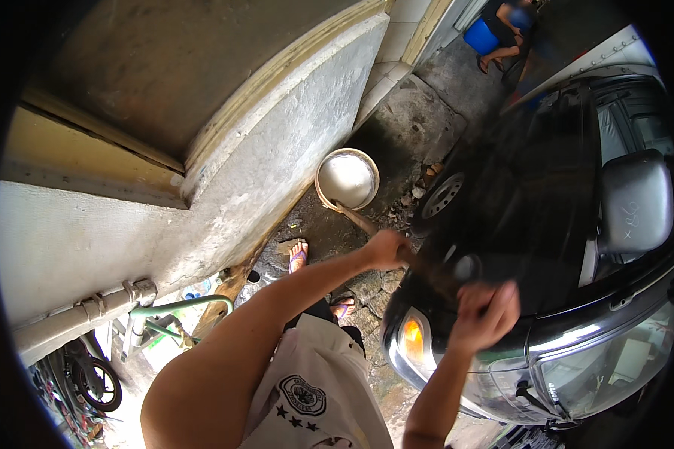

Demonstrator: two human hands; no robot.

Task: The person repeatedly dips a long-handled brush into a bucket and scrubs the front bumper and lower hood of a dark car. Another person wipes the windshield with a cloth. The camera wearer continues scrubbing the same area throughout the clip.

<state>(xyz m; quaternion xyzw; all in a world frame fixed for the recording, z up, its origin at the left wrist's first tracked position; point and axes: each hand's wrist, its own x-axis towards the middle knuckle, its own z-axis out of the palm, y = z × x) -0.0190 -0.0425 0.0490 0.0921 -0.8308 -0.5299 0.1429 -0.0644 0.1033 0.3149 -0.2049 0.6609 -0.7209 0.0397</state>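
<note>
My left hand (386, 248) is closed around a wooden handle (356, 218). The handle runs from a round bucket of whitish water (347, 179) on the ground toward the hood of a black car (547, 217). Its dark far end (436, 275) lies blurred on the hood near the headlight (413, 338). My right hand (485, 314) is over the hood just beyond that end, fingers curled and blurred by motion. Whether it holds anything is unclear. My feet in sandals (299, 257) stand between the wall and the car.
A rough concrete wall (277, 150) runs close on the left, with a pipe (82, 310) and green hose (180, 307) low on it. Stones (386, 280) lie by the car's front wheel (442, 196). A motorcycle wheel (97, 385) shows lower left. Another person sits by a blue bucket (480, 36) far ahead.
</note>
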